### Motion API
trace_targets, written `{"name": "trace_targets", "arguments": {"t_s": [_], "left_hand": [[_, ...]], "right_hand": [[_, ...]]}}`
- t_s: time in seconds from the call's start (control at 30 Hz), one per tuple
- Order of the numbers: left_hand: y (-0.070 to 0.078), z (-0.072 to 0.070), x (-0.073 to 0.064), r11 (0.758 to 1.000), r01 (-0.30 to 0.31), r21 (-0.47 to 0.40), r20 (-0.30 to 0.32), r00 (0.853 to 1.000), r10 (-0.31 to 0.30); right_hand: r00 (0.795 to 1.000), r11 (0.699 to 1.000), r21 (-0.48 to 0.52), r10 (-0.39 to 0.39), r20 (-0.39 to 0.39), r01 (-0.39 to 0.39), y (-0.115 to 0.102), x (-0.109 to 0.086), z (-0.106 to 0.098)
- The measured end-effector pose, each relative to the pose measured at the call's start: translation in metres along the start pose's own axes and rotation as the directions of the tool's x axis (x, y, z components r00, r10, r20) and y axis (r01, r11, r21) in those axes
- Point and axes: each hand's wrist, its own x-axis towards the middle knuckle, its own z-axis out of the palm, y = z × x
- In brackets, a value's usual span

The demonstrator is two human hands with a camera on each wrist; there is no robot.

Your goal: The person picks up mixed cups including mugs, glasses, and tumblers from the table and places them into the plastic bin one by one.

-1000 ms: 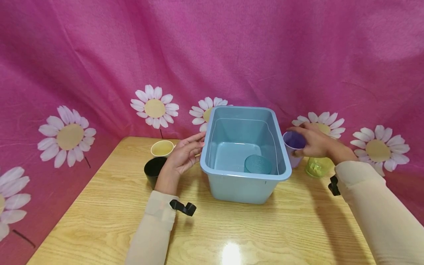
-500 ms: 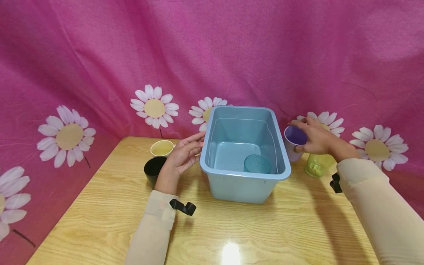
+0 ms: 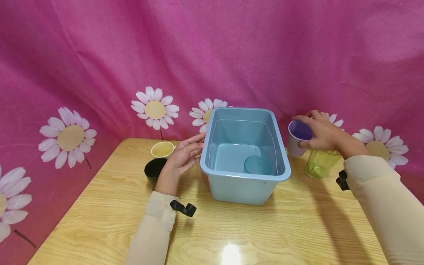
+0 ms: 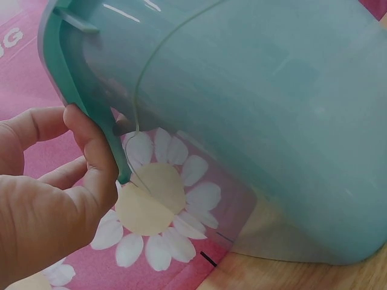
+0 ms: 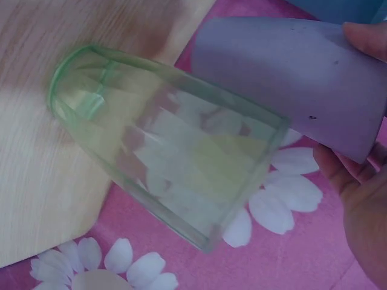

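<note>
A blue-grey plastic basin [image 3: 243, 189] stands on the table. My left hand [image 3: 183, 152] holds its left rim; in the left wrist view the fingers [image 4: 91, 142] curl at the rim's edge. Inside the basin, near its front right corner, is a teal tumbler [image 3: 257, 165]. To the right of the basin my right hand [image 3: 322, 134] grips a purple cup [image 3: 294, 146] near its top, thumb on one side and fingers on the other. Just beside this cup is a clear yellow-green glass [image 3: 319, 165], partly covered by the right hand in the head view.
Left of the basin, a black cup [image 3: 154, 170] and a pale yellow cup [image 3: 162, 149] stand close to my left forearm. Behind the wooden table [image 3: 205, 232] hangs a pink cloth [image 3: 232, 55] with printed daisies.
My right hand has moved up and to the right with the purple cup, away from the basin's side. The left hand has stayed on the rim.
</note>
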Motion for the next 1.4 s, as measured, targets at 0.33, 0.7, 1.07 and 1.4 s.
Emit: {"name": "trace_targets", "arguments": {"t_s": [0.33,0.7,1.07,1.4], "left_hand": [[-0.001,-0.002,0.0,1.0,-0.006,-0.02,0.011,1.0,0.007],[-0.001,0.0,-0.002,1.0,-0.005,-0.023,0.005,1.0,0.005],[-0.001,0.001,-0.004,1.0,-0.01,-0.024,0.008,1.0,0.01],[-0.001,0.002,-0.003,1.0,-0.01,-0.02,0.009,1.0,0.01]], "right_hand": [[0.999,1.0,-0.003,0.031,-0.012,-0.031,-0.003,0.0,-0.018],[0.998,1.0,-0.023,-0.022,-0.054,0.02,-0.004,0.0,-0.035],[0.994,0.997,-0.056,-0.062,-0.091,0.057,-0.01,0.002,-0.048],[0.997,0.996,-0.08,-0.036,-0.073,0.03,-0.026,0.005,-0.062]]}}
